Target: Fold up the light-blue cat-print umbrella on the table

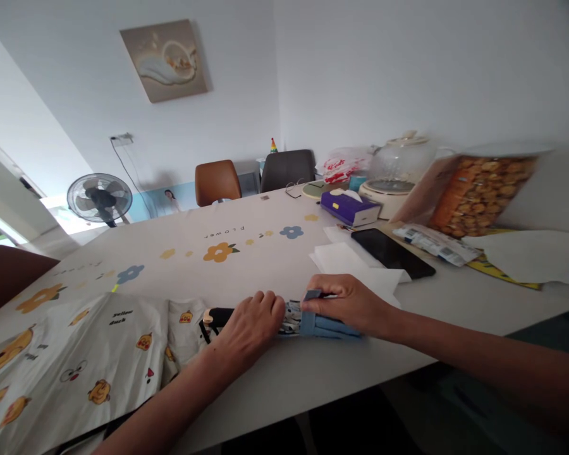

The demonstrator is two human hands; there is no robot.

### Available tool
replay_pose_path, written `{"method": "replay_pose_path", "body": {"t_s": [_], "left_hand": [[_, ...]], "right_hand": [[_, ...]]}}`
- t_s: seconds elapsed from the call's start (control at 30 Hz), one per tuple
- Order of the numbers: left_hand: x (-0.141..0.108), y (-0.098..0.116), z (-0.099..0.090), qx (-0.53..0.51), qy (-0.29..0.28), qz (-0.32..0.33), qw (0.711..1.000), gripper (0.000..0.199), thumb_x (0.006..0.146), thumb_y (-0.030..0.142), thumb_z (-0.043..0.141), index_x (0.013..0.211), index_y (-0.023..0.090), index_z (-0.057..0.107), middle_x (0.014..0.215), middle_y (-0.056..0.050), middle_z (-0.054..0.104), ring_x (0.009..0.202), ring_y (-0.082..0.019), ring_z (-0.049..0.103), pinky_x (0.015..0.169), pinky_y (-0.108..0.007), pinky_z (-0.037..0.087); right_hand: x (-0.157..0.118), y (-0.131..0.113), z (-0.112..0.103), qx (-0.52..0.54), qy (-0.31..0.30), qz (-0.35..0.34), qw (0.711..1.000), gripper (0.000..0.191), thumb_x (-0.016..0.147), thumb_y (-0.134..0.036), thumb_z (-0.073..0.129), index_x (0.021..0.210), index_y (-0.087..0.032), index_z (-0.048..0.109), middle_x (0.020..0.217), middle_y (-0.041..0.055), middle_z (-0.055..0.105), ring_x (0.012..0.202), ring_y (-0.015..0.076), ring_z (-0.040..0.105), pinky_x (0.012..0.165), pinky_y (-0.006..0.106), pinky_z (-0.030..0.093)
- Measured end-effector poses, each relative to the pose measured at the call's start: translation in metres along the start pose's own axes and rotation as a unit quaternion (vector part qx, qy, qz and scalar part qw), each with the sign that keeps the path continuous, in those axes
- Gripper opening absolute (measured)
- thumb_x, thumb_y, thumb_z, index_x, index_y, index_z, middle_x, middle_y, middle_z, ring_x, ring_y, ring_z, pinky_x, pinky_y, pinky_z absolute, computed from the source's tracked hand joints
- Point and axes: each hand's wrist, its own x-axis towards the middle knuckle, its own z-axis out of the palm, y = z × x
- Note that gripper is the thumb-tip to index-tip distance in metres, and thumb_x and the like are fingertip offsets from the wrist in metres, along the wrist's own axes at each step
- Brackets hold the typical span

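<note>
A folding umbrella lies across the front of the table, its black handle [219, 316] with a copper-coloured end pointing left. My left hand [260, 316] is closed round it between the handle and the metal ribs. To the right, the pleated blue umbrella canopy [320, 325] is gathered flat. My right hand [341, 303] pinches a darker blue strap [313, 294] at the canopy's edge, thumb on top. Part of the canopy is hidden under the right hand. Beside the handle lies white cloth with yellow duck prints [123, 341].
Beyond my right hand are white paper sheets [351, 262], a black phone [392, 253] and a purple tissue box [351, 207]. A glass kettle [401, 161] and a snack jar [488, 189] stand at the back right. Glasses [294, 189] lie near the far edge.
</note>
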Motion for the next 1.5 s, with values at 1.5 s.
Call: {"method": "replay_pose_path", "body": {"t_s": [1.5], "left_hand": [[-0.009, 0.006, 0.015, 0.097, 0.215, 0.147, 0.961, 0.019, 0.083, 0.011, 0.042, 0.101, 0.008, 0.048, 0.091, -0.01, 0.054, 0.078, -0.018, 0.053, 0.068, -0.031, 0.043]], "right_hand": [[0.041, 0.053, -0.01, 0.293, -0.425, 0.267, 0.814, 0.019, 0.065, -0.026, 0.067, 0.067, -0.015, 0.052, 0.042, -0.0064, 0.051, 0.035, 0.0059, 0.044, 0.035, 0.015, 0.035]]}}
